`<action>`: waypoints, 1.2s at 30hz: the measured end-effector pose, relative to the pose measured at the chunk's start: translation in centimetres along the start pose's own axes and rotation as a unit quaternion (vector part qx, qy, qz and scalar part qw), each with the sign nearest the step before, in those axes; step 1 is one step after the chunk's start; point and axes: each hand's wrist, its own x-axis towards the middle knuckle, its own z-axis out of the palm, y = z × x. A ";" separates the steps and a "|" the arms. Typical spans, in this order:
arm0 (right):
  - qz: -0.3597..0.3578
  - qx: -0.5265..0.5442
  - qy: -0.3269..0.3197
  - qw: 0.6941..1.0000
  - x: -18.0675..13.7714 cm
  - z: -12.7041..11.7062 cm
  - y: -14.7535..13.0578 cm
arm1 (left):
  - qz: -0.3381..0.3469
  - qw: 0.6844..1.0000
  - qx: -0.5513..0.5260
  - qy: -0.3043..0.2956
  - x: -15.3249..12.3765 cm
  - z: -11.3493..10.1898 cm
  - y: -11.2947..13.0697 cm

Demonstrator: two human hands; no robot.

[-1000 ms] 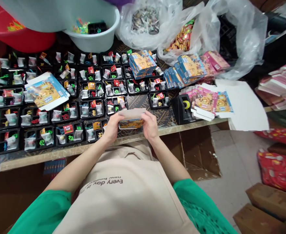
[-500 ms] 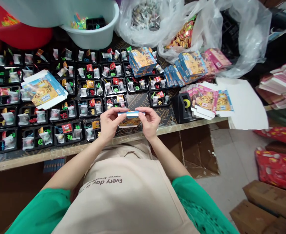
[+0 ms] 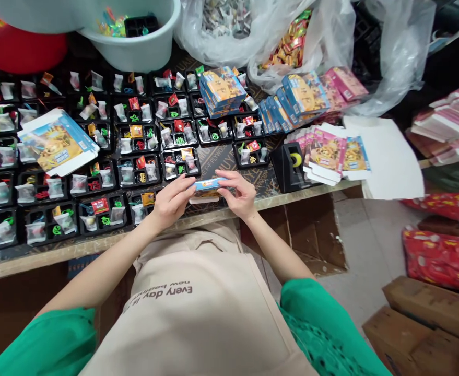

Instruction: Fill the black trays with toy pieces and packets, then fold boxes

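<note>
Between my two hands, over the front edge of the table, a small blue printed carton [image 3: 209, 184] stands with a narrow blue side upward and a pale flap at its lower near edge. My left hand [image 3: 174, 202] is closed on its left end, fingers along the top. At the right end my right hand [image 3: 237, 194] holds it, fingers over the top and thumb bent toward the near side. Just beyond the left hand sits a black compartment tray [image 3: 181, 164] with small wrapped pieces and a green item.
Rows of filled black trays [image 3: 98, 213] cover the left. Flat blue cartons [image 3: 59, 143] lie on some. Folded blue boxes [image 3: 222, 91] are stacked behind; a black tape dispenser [image 3: 290, 167] and pink flat cartons [image 3: 325, 154] lie right. Tubs [image 3: 135, 52] and plastic bags [image 3: 217, 47] line the back.
The carton's upper side now shows blue where a white flap edge was visible. My right thumb has come away from the top edge, and the left fingers lie flatter. The view has shifted slightly.
</note>
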 end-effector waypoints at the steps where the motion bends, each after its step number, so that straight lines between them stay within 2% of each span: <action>1: -0.017 -0.017 0.002 1.000 -0.2 0.0 0.0 | 0.010 1.000 0.012 0.000 0.2 0.2 0.2; 4: -0.034 -0.098 -0.015 0.994 -0.5 -0.5 -0.7 | 0.025 0.998 0.049 -0.021 1.7 0.9 1.3; 6: -0.027 -0.171 -0.026 0.985 -0.7 -2.1 -1.3 | 0.023 0.995 0.079 -0.050 2.9 1.1 2.2; 7: -0.013 -0.214 -0.007 0.977 -0.9 -3.5 -1.5 | 0.014 0.993 0.092 -0.070 3.5 1.1 2.7; 9: 0.045 -0.310 0.078 0.946 -1.5 -7.3 -1.5 | -0.017 0.986 0.109 -0.124 4.3 0.8 3.4; 11: 0.126 -0.403 0.164 0.892 -2.5 -12.0 -0.8 | -0.039 0.975 0.121 -0.184 4.7 0.3 3.8; 12: 0.163 -0.436 0.180 0.866 -3.0 -14.3 -0.4 | -0.036 0.968 0.127 -0.215 4.8 0.1 4.0; 14: 0.224 -0.461 0.161 0.844 -4.0 -18.2 0.7 | -0.010 0.953 0.142 -0.269 4.7 -0.1 4.2; 17: 0.282 -0.421 0.097 0.856 -4.7 -21.4 1.9 | 0.032 0.941 0.151 -0.302 4.4 0.4 4.5; 19: 0.294 -0.383 0.071 0.873 -4.5 -22.0 2.3 | 0.050 0.940 0.164 -0.296 4.2 0.9 4.5; 22: 0.276 -0.348 0.066 0.893 -3.6 -21.9 2.2 | 0.073 0.938 0.191 -0.279 4.1 1.5 4.5; 24: 0.255 -0.333 0.090 0.903 -3.3 -21.6 2.1 | 0.078 0.940 0.198 -0.267 4.0 1.7 4.2; 26: 0.246 -0.311 0.143 0.907 -3.5 -21.2 1.9 | 0.081 0.944 0.194 -0.253 3.8 1.9 3.8; 30: 0.271 -0.236 0.256 0.898 -5.6 -20.7 2.2 | 0.079 0.967 0.150 -0.188 3.3 2.1 2.9; 33: 0.312 -0.198 0.275 0.888 -7.4 -20.1 2.9 | 0.048 0.983 0.096 -0.148 3.0 2.2 2.5; 36: 0.338 -0.220 0.272 0.874 -8.3 -19.4 3.6 | 0.022 0.988 0.070 -0.139 2.9 2.3 2.5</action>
